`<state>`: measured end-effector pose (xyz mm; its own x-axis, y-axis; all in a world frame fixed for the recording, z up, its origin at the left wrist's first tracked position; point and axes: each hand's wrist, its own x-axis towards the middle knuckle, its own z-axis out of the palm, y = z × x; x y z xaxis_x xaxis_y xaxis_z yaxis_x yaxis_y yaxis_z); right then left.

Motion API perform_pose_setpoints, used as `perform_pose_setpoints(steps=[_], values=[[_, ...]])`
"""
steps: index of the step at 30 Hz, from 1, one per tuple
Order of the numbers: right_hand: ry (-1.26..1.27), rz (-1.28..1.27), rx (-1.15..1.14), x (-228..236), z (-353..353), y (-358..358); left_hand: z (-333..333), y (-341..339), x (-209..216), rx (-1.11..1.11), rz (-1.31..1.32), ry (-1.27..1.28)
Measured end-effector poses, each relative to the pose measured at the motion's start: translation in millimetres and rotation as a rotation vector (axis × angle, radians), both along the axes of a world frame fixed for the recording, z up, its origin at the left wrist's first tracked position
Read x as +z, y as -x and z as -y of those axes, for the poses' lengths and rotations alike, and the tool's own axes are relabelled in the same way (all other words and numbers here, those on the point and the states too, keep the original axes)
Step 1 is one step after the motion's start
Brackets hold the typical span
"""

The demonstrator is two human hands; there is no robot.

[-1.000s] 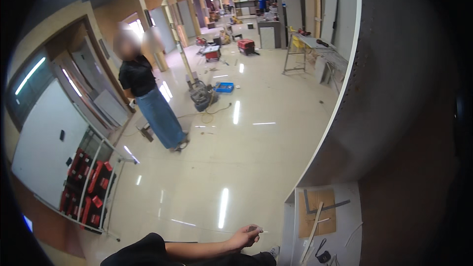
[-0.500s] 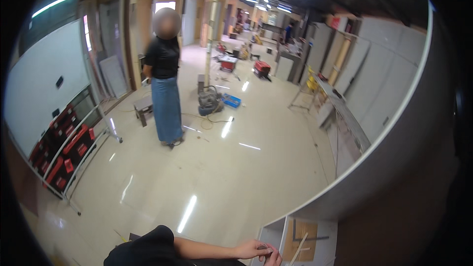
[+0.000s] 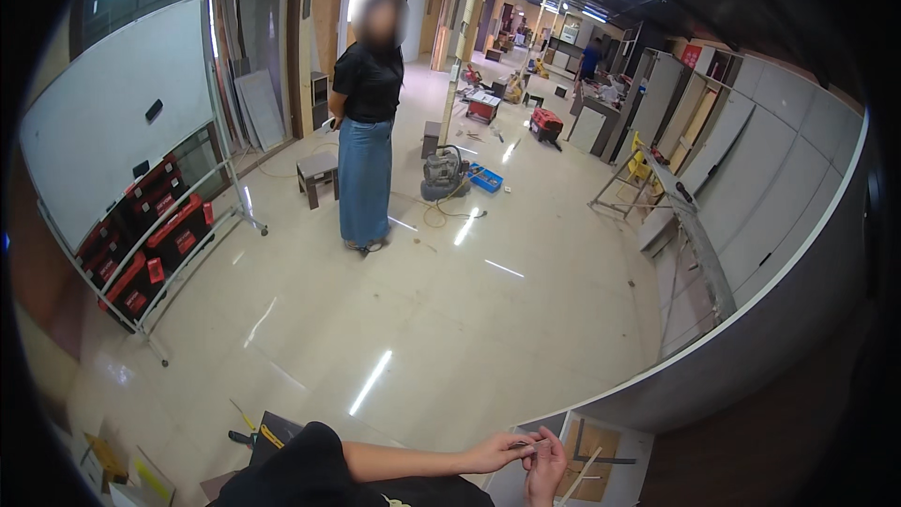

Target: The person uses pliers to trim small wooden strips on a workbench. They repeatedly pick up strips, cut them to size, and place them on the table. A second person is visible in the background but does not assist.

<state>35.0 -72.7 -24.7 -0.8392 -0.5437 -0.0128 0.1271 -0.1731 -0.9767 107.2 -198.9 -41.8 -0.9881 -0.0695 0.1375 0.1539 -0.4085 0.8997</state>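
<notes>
My left hand reaches in from the left, its bare forearm below a black sleeve. Its fingers are pinched on a small dark piece too small to name. Right against it is my right hand, with its curled fingers meeting the left fingertips around the same piece. Just beyond the hands, a dark carpenter's square rests over a brown board on a pale panel surface. A thin light wooden strip lies slanting across the board.
A large panel with a white edge curves along my right. A person in a blue skirt stands ahead. Left is a wheeled whiteboard with red-black cases. A vacuum, blue tray and low stool stand on the floor.
The view has shifted left and down, so the room appears farther right and more floor shows at lower left. My hands remain together at the small piece, with the right-hand fingers now raised higher.
</notes>
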Motion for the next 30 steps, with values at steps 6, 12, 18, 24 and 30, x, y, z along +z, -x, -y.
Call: perform_pose_setpoints(steps=[6,12,18,24,30], values=[[-0.022,-0.010,0.000,13,-10,-3,-4,-5,19,-0.034,0.012,0.121],[-0.206,-0.310,-0.171,34,-6,-9,-15,8,16,0.037,0.041,0.170],[-0.494,-1.253,-0.343,50,-5,-14,-21,10,18,0.114,0.019,0.091],[-0.385,-0.577,-0.299,31,-9,-10,-21,0,17,-0.009,0.228,0.068],[-0.399,-0.969,-0.221,49,-5,-23,-21,-6,10,0.082,0.067,0.041]])
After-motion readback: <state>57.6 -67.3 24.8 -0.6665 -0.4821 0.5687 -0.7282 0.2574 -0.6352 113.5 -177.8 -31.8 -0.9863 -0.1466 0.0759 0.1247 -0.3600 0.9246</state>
